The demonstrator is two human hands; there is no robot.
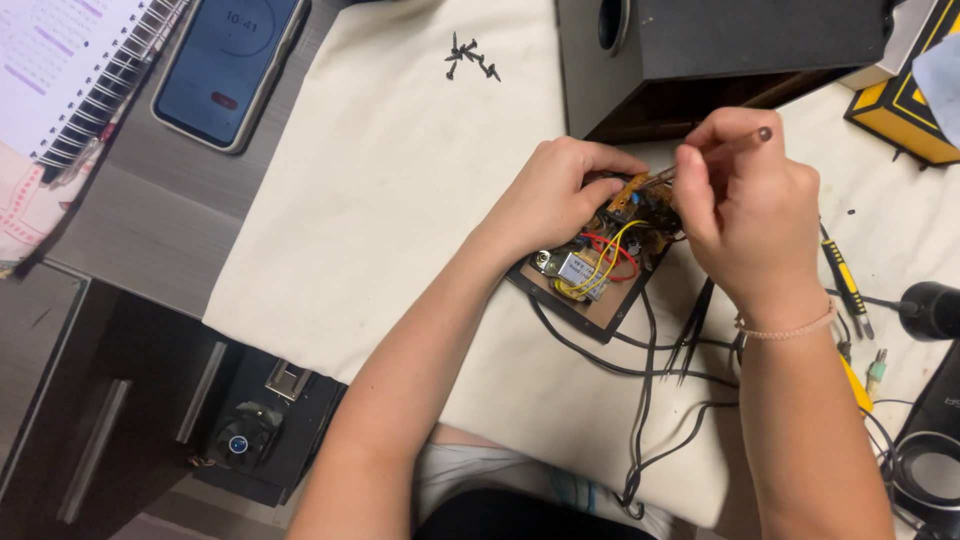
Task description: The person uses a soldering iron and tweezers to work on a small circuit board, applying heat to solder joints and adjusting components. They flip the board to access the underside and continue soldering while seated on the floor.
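Left hand (555, 195): curled over the near edge of the circuit board (640, 205), fingers closed on it, steadying it from the left.
Right hand (745, 205): fingers pinched narrow around a thin tool (735, 143); the tool's rounded end sticks up past the knuckles, its working end slants down-left to the board's upper corner.
Circuit board: brown, tilted, wedged between the two hands, directly under the tool tip.
Back panel (600, 305): dark plate below the board, carrying a metal transformer (580, 272) with red and yellow wires (610, 255) looped over it.
Cables (645, 370): black, trailing from the panel toward the person.
Cloth (400, 200): cream, spread beneath the whole assembly.
Screws (470, 58): small black heap on the cloth, well apart from both hands.
Speaker cabinet (700, 50): dark box just behind the hands.
Screwdriver (845, 280): yellow and black, lying right of the right wrist.
Phone (230, 65): lit screen, on the desk at upper left.
Spiral notebook (80, 70): beside the phone.
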